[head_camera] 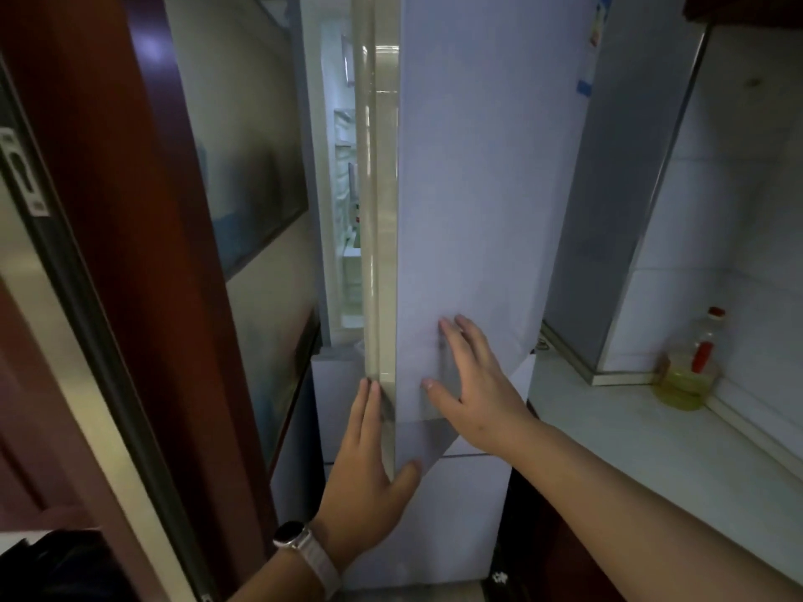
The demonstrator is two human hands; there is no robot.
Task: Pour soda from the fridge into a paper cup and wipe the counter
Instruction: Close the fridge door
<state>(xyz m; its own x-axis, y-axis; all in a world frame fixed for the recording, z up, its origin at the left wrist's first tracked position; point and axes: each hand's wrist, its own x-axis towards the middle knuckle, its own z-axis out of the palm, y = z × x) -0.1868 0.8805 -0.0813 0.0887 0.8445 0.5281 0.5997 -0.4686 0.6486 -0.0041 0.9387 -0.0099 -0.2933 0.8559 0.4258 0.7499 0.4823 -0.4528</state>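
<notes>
— Seeing the door (469, 210)?
— Yes, ajar. My left hand (369, 480) lies along its edge, fingers straight, together, thumb on its face. My right hand (478, 384) presses the face alongside, fingers spread. Counter (652, 462) further right.

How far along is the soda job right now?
Barely started. The fridge door stands ajar, with the left hand at its edge and the right hand flat on its front. No soda or cup is in either hand, so fetching, pouring and wiping the counter all seem left.
</notes>
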